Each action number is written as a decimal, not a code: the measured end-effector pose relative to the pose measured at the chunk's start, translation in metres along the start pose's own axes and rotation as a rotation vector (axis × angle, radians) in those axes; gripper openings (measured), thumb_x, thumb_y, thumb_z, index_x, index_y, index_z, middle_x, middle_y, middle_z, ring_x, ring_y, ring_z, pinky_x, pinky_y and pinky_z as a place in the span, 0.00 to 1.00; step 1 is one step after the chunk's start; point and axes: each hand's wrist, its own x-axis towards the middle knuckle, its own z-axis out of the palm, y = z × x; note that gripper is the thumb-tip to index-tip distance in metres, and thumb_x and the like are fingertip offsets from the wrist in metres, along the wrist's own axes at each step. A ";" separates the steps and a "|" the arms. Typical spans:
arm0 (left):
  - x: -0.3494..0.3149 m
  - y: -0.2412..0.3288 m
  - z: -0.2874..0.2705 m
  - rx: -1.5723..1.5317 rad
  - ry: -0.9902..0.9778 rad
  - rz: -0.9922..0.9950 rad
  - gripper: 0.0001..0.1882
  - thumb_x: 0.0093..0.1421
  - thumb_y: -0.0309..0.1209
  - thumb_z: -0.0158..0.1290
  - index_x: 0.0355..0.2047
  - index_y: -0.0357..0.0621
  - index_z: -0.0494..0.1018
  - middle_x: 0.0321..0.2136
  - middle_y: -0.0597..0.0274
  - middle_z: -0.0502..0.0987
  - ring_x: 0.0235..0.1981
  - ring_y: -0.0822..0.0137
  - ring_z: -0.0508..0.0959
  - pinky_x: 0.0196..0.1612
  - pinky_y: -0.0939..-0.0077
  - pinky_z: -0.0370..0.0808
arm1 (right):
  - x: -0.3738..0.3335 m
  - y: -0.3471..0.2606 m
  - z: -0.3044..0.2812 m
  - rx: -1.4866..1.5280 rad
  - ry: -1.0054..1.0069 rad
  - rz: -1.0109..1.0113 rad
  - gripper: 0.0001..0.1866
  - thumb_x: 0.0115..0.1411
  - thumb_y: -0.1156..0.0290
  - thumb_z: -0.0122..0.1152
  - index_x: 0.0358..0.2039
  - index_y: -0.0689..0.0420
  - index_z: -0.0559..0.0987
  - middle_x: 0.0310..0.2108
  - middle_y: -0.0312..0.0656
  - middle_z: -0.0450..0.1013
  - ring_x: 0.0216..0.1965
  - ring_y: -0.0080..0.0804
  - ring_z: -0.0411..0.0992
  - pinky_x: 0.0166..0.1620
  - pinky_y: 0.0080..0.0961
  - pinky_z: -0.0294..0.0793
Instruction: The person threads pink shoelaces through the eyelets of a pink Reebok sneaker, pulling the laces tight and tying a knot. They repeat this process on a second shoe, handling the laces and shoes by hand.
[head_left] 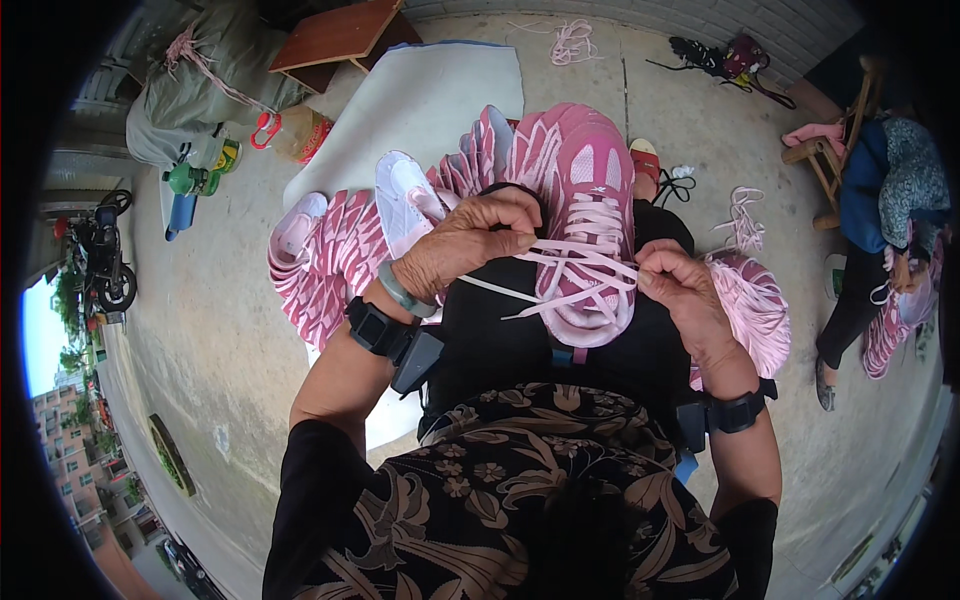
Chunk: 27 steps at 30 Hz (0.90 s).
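Note:
A pink and white sneaker (592, 180) rests on my lap, toe pointing away from me, with its front eyelets threaded. Across its upper part run pale pink shoelaces (585, 255), stretched between my two hands. Over the left edge of the shoe, my left hand (478, 235) pinches the laces between thumb and fingers, a loose end hanging below. At the right edge my right hand (678, 285) is closed on the other side of the laces. Behind and left of this sneaker stands a curved row of nested pink shoe uppers (340, 240).
Another bundle of pink shoes (745, 310) lies at my right. Loose laces (742, 220) are on the concrete floor. A white sheet (440, 90), a wooden stool (335, 40) and plastic bottles (300, 132) lie ahead left. Another person (900, 200) sits at far right, holding shoes.

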 end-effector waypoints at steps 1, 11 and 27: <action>-0.004 -0.003 0.001 -0.129 -0.013 -0.061 0.05 0.56 0.25 0.52 0.24 0.39 0.71 0.36 0.67 0.67 0.32 0.77 0.67 0.39 0.83 0.65 | -0.003 0.003 -0.001 0.032 -0.014 0.044 0.01 0.53 0.80 0.57 0.26 0.62 0.74 0.33 0.34 0.66 0.33 0.20 0.65 0.39 0.15 0.64; 0.009 -0.005 0.004 -0.148 0.295 -0.058 0.09 0.60 0.33 0.50 0.28 0.41 0.72 0.33 0.67 0.72 0.37 0.77 0.69 0.42 0.83 0.64 | 0.027 0.006 -0.016 0.243 0.207 0.242 0.07 0.56 0.67 0.58 0.29 0.56 0.76 0.30 0.32 0.73 0.35 0.18 0.69 0.38 0.16 0.65; -0.113 -0.227 -0.111 0.637 1.146 -0.608 0.09 0.50 0.34 0.55 0.24 0.40 0.71 0.18 0.56 0.75 0.21 0.64 0.75 0.26 0.70 0.71 | -0.038 0.071 -0.064 0.068 0.560 0.290 0.05 0.57 0.68 0.57 0.25 0.51 0.74 0.26 0.29 0.71 0.24 0.12 0.62 0.25 0.10 0.59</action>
